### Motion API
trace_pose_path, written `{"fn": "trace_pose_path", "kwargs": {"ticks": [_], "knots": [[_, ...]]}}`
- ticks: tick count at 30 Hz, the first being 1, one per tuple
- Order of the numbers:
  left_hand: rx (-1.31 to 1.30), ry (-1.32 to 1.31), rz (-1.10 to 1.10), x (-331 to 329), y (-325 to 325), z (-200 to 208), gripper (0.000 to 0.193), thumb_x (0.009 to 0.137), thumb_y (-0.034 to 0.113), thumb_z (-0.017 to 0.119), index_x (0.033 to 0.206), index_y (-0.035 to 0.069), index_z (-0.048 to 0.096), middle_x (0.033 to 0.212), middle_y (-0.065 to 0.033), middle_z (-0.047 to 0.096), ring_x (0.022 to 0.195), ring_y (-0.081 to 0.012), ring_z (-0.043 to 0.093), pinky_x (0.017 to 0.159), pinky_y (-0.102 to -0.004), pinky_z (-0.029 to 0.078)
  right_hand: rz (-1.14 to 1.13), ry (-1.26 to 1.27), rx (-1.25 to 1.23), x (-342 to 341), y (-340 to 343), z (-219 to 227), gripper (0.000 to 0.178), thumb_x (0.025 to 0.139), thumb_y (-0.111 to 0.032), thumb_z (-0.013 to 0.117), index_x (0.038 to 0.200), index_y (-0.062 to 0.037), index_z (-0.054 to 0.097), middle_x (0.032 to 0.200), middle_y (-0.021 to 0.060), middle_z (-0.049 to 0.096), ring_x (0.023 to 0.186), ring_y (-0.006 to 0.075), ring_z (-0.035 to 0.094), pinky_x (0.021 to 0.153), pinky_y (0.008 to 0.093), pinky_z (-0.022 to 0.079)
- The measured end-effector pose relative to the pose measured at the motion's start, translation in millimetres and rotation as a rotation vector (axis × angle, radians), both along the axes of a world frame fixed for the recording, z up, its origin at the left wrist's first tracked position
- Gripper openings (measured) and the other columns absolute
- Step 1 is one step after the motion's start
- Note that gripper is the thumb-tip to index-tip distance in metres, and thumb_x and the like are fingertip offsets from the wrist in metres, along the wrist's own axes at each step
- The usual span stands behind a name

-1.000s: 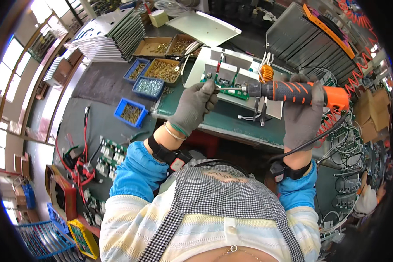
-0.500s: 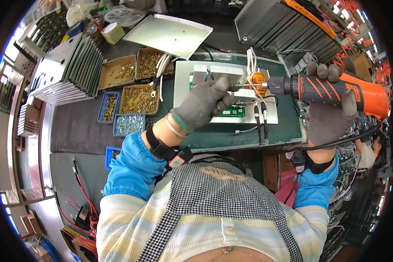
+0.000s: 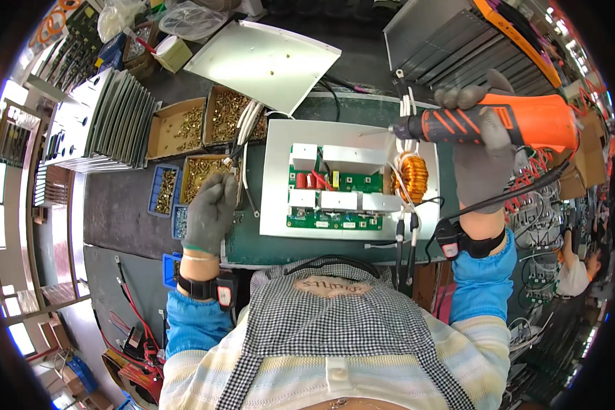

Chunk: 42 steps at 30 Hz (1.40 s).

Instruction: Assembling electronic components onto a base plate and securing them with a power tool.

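Observation:
My right hand (image 3: 484,164), in a grey glove, grips an orange and black electric screwdriver (image 3: 533,123). Its thin bit points left above the far edge of a white metal plate (image 3: 275,205). On that plate sits a green circuit board (image 3: 352,181) with white blocks and an orange copper coil (image 3: 413,179). My left hand (image 3: 210,215), also gloved, is at the near edge of a box of brass screws (image 3: 201,169), its fingers curled together. Whatever they hold is hidden. White cables with metal lugs (image 3: 247,123) lie just right of the screw boxes.
Two further boxes of screws (image 3: 184,130) stand behind, and a blue bin (image 3: 164,190) is at the left. Upright metal plates (image 3: 109,123) fill the far left. A loose white panel (image 3: 260,61) lies at the back; a metal rack (image 3: 451,55) stands far right.
My left hand has moved left from above the board to the screw box, leaving the bit. The screwdriver in my right hand has shifted left and slightly away, and the board is now uncovered.

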State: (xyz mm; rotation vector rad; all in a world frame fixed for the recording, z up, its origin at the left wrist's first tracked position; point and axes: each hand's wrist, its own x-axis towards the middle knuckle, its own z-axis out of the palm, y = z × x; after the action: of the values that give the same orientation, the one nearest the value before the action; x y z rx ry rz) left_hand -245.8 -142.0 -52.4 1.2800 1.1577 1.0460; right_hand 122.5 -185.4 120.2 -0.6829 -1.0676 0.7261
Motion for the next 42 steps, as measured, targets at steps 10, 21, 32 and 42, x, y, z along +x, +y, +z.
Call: {"fn": "trace_pose_path", "kwargs": {"ticks": [10, 21, 32, 42], "knots": [[-0.694, -0.624, 0.14, 4, 10, -9, 0.022, 0.095, 0.012, 0.046, 0.114, 0.002, 0.049, 0.101, -0.0112, 0.061, 0.08, -0.0159, 0.06, 0.061, -0.0225, 0.052, 0.101, -0.033, -0.172, -8, 35, -35, 0.056, 0.074, 0.0, 0.055, 0.128, -0.0018, 0.041, 0.087, 0.0093, 0.06, 0.085, 0.0245, 0.06, 0.09, 0.0469, 0.047], [-0.788, -0.413, -0.138, 30, 45, -3, 0.022, 0.089, 0.011, 0.051, 0.111, 0.004, 0.05, 0.09, -0.0032, 0.055, 0.074, -0.0113, 0.053, 0.065, -0.021, 0.044, 0.165, -0.133, -0.232, -3, 42, -55, 0.067, 0.08, -0.018, 0.065, 0.138, -0.0084, 0.034, 0.092, 0.0053, 0.054, 0.087, 0.0212, 0.055, 0.092, 0.0462, 0.042], [-0.734, -0.41, -0.142, 33, 41, -4, 0.021, 0.091, 0.013, 0.05, 0.111, 0.005, 0.051, 0.09, -0.0007, 0.054, 0.074, -0.0094, 0.052, 0.064, -0.0195, 0.044, 0.15, -0.025, -0.25, -12, 44, -57, 0.073, 0.072, -0.007, 0.069, 0.136, -0.0048, 0.034, 0.087, 0.0083, 0.058, 0.082, 0.0241, 0.06, 0.09, 0.0497, 0.044], [-0.652, -0.462, -0.165, 35, 40, -11, 0.023, 0.091, 0.012, 0.05, 0.112, 0.004, 0.049, 0.09, -0.002, 0.054, 0.074, -0.0103, 0.051, 0.064, -0.0214, 0.044, 0.502, -0.421, -0.528, -27, 77, -10, 0.066, 0.059, 0.001, 0.077, 0.12, -0.0022, 0.052, 0.091, 0.0026, 0.063, 0.082, 0.0089, 0.06, 0.073, 0.0219, 0.049]]}}
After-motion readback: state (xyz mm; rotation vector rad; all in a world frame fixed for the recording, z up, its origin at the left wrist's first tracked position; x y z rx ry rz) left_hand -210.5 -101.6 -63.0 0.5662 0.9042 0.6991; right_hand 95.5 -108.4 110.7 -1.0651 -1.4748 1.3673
